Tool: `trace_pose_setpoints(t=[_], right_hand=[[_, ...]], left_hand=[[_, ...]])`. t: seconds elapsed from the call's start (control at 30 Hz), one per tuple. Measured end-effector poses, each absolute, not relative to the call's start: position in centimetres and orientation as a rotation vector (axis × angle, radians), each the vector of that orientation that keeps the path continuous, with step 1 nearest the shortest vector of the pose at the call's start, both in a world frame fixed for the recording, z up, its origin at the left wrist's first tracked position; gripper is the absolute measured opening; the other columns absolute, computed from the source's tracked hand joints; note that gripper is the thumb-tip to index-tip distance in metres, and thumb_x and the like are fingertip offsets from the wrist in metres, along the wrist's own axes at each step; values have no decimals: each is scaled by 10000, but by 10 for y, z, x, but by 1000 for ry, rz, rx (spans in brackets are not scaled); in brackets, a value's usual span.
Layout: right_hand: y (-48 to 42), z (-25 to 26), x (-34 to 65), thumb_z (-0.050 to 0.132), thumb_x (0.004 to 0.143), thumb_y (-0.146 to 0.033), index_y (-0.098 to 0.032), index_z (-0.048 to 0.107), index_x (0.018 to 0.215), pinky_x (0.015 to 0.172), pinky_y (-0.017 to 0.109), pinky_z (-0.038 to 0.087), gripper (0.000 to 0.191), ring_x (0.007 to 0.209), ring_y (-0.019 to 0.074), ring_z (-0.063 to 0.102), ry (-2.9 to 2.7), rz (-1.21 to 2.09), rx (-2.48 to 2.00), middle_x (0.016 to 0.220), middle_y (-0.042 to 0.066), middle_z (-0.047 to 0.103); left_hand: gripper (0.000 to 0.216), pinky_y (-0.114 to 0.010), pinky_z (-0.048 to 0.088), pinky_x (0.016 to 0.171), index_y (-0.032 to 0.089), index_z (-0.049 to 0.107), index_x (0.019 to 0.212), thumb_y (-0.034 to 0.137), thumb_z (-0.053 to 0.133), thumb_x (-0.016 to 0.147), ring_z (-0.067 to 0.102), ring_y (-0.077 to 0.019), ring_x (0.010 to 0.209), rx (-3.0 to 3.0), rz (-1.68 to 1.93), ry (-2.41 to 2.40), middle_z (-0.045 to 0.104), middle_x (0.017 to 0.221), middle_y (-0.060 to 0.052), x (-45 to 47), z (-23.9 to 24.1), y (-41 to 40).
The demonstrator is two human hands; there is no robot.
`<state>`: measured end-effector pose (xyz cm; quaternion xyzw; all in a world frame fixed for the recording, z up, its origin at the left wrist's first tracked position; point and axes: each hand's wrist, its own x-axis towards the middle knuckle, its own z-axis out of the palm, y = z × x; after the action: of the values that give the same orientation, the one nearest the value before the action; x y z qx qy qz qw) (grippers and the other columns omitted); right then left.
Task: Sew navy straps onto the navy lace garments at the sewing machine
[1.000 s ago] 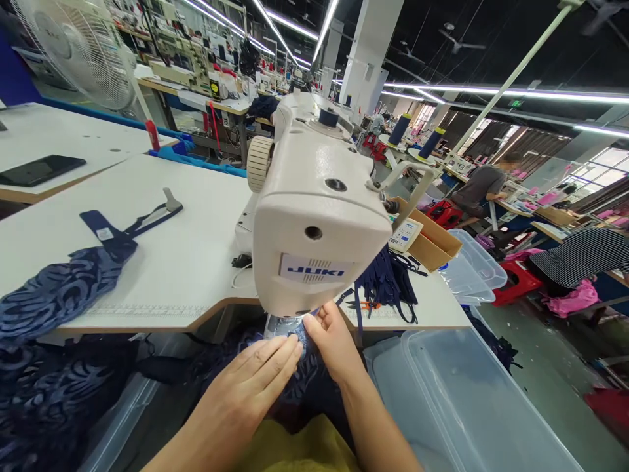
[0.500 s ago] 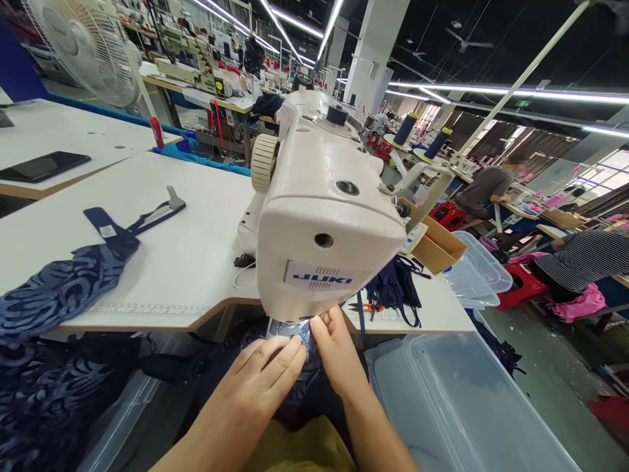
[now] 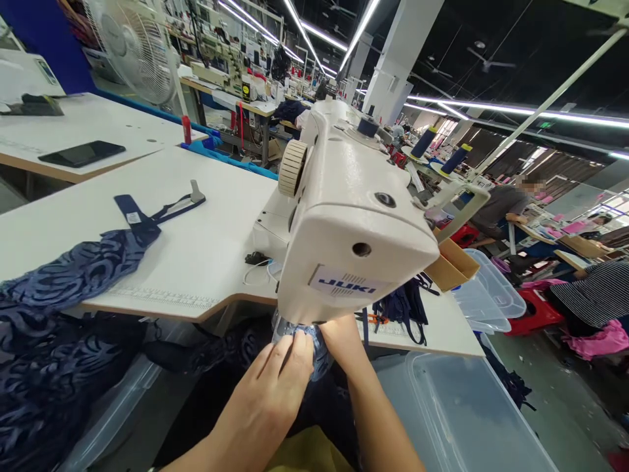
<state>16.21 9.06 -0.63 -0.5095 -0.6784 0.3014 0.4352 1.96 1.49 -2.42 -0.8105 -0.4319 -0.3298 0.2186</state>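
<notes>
A white JUKI sewing machine (image 3: 358, 242) stands tilted across the middle of my view. Below its head, blue patterned lace fabric (image 3: 320, 357) hangs over my lap. My left hand (image 3: 280, 380) has its fingers pressed together on the fabric, in front of the needle area. My right hand (image 3: 344, 341) reaches in from the right beside the same fabric; the machine head hides its fingers. On the tabletop to the left lies a navy patterned bra (image 3: 98, 265) with a strap, part of it drooping over the front edge.
Right of the machine are navy straps (image 3: 403, 311), orange-handled snips (image 3: 377, 319) and a cardboard box (image 3: 452, 262). A clear plastic bin (image 3: 457, 406) stands below. A phone (image 3: 82, 154) and a fan (image 3: 130, 49) are at the left. Co-workers sit at the far right.
My view has shifted, moving the machine right in the picture. My right hand has slid farther under the machine head, hiding its fingers. My left hand stays on the fabric.
</notes>
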Motion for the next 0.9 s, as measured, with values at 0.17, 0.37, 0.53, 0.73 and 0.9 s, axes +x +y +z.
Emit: trace_pose_setpoints(t=[0.17, 0.37, 0.53, 0.73, 0.9], right_hand=[[93, 1, 158, 475, 747, -160, -189, 684, 1057, 907, 326, 485, 375, 1015, 222, 620, -1669, 810, -1173, 961, 57, 726], [95, -2, 157, 472, 757, -166, -184, 671, 1097, 899, 317, 500, 394, 1076, 223, 606, -1676, 801, -1179, 1020, 68, 718], [94, -2, 157, 482, 779, -191, -175, 662, 1112, 884, 312, 508, 379, 1083, 228, 600, -1663, 777, -1191, 1031, 76, 713], [94, 0, 154, 501, 794, -207, -196, 660, 1103, 950, 343, 479, 348, 1085, 228, 592, -1609, 800, -1210, 1005, 67, 716], [95, -4, 153, 500, 803, -210, -195, 665, 1090, 987, 351, 455, 332, 1102, 233, 585, -1610, 775, -1213, 991, 77, 716]], left_hand=[[289, -366, 429, 879, 62, 620, 1142, 165, 580, 874, 615, -229, 964, -2212, -848, -1162, 694, 1088, -91, 21, -19, 15], [307, -369, 437, 891, 73, 618, 1161, 185, 585, 876, 611, -237, 998, -2219, -785, -1181, 681, 1125, -96, 21, -21, 15], [283, -365, 438, 887, 62, 629, 1134, 178, 568, 883, 619, -232, 975, -2197, -838, -1185, 689, 1100, -97, 24, -18, 16], [277, -372, 419, 885, 47, 618, 1137, 138, 540, 887, 627, -235, 964, -2186, -857, -1210, 692, 1096, -99, 28, -19, 15], [275, -357, 408, 871, 51, 614, 1135, 173, 493, 920, 630, -226, 954, -2162, -876, -1244, 703, 1070, -103, 27, -17, 14]])
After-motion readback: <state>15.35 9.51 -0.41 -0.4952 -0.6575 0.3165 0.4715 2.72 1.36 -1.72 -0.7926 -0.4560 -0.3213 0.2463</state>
